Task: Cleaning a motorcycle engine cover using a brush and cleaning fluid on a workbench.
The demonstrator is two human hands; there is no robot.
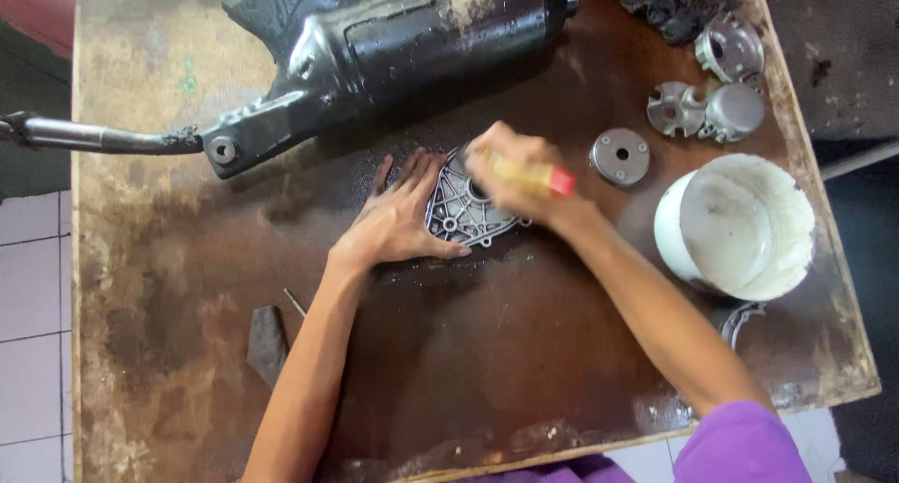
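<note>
While the left hand [398,216] lies flat on the stained, rust-brown wooden table [169,258], its fingers spread and the thumb pressed against the lower edge of a grey cast-metal cover plate with ribs and bolt holes [459,211], the right hand [510,174] is positioned directly over the upper right part of that plate. The right hand's fingers are curled tightly around a tool with a yellow handle and red end cap [538,177]; the working tip is hidden beneath the hand, and motion blur obscures the exact finger placement. The cover plate lies flat near the centre of the table, between the two hands, on a dark, oily patch of the surface. Behind it, a large black motorcycle exhaust muffler [403,43] lies across the far side of the table, with its bare steel pipe [94,138] extending past the left edge. To the right of the plate sits a small round grey metal disc with a centre hole [620,155], and further back lie three grey cast-metal parts [716,94]. A white plastic bucket [740,225] stands at the right, near the right forearm. A dark flat tool [268,342] lies near the left forearm.
</note>
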